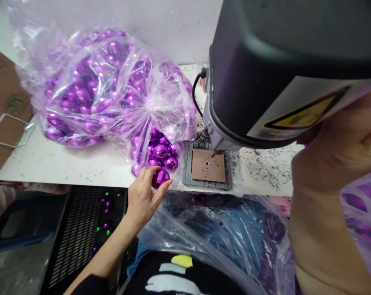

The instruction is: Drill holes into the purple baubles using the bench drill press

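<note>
My left hand [145, 192] is at the mouth of a clear plastic bag [111, 98] full of shiny purple faceted balls. Its fingers and thumb are closed around one purple faceted ball [161, 176] at the bag opening. More loose balls [161, 151] lie just behind it. To the right stands a black bench drill press [265, 61], its tip above a brown square block [208, 166] with a small hole. My right hand [335, 159] is raised at the right side of the machine head; its fingers are mostly hidden, so what they grip does not show.
Dark shavings litter the white bench [262, 172]. Below its front edge, a black mesh crate [78, 229] holds a few purple and green bits. Clear plastic [216, 229] covers my lap. A cardboard box [7, 98] stands at left, and another bag of purple balls [362, 217] at right.
</note>
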Demonstrator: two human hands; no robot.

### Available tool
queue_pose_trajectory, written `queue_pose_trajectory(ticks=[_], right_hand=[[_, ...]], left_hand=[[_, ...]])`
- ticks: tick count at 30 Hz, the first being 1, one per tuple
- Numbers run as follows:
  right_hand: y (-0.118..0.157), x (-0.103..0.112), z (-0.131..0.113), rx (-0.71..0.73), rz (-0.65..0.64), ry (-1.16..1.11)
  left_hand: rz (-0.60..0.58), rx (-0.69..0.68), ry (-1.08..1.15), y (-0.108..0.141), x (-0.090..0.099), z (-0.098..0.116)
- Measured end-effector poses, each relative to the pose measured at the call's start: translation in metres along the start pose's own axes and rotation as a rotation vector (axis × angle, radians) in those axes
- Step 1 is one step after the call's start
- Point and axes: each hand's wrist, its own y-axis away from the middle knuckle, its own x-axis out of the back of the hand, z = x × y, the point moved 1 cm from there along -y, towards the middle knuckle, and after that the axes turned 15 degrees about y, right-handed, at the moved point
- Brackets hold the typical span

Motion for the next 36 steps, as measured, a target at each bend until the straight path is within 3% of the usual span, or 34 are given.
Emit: queue_pose_trajectory(ticks=[3,6,11,14,17,23,30,36], right_hand=[[-0.009,0.0,-0.008,-0.001,0.022,0.03],[-0.014,-0.001,-0.011,0.033,-0.014,0.06],[-0.017,-0.005,-0.004,0.027,-0.054,0.014],[-0.016,-0.008,-0.003,0.017,-0.052,-0.029],[-0.014,-0.01,-0.003,-0.006,-0.058,-0.096],[-0.016,-0.01,-0.004,-0.029,-0.094,-0.107],[-0.033,-0.023,0.002,0.017,-0.1,-0.175],[-0.035,-0.025,0.006,-0.024,-0.144,-0.188]], left_hand=[[-0.134,0.176,0.473,-0.012,-0.013,0.028],[-0.283,0.257,0.667,-0.029,-0.044,0.039],[-0.237,0.058,0.456,-0.052,-0.085,0.027],[-0.204,-0.11,0.278,-0.056,-0.092,0.022],[-0.19,-0.195,0.189,-0.058,-0.095,0.023],[-0.154,-0.207,0.272,-0.063,-0.109,0.027],[-0.139,-0.23,0.131,-0.068,-0.121,0.022],[-0.206,-0.286,0.173,-0.067,-0.126,0.02]])
